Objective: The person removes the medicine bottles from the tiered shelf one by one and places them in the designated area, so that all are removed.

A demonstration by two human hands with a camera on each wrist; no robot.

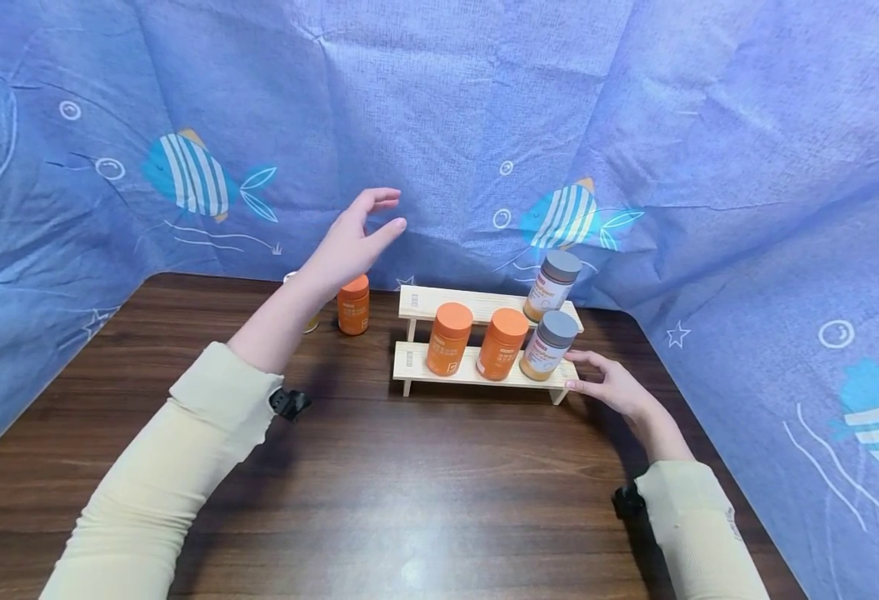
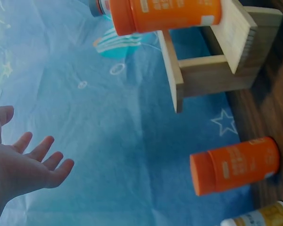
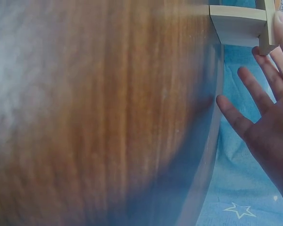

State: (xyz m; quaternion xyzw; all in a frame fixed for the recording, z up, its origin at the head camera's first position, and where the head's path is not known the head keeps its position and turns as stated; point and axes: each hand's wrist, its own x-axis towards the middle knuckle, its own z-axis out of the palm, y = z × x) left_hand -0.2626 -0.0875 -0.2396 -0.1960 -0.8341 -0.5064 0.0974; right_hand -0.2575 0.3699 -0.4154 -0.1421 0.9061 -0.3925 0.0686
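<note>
Nearest are two cream sleeves (image 1: 697, 525), reaching forward over the brown wooden desk (image 1: 402, 467), with a small black device (image 1: 287, 402) at the left cuff and another at the right.

The right hand (image 1: 611, 385) is at the right end of the two-step wooden rack (image 1: 476, 379); its grip is a light pinch, thumb and fingers on the end of the lower step, the other fingers spread.

Along that lower step stand, left to right, an orange bottle (image 1: 450, 340), a second orange bottle (image 1: 502, 346) and a grey-capped bottle (image 1: 547, 352), all upright. The upper step, behind, carries another grey-capped bottle (image 1: 550, 292) near its right end.

Left of the rack, a third orange bottle (image 1: 353, 308) stands on the desk, just beside a white-capped bottle (image 2: 264, 217) that the left forearm partly hides in the head view.

The left hand (image 1: 360, 227) hangs in the air above these two, its grip loose and empty, thumb apart from gently bent fingers.

Farthest back is a blue cloth (image 1: 424, 92) printed with striped fish.
</note>
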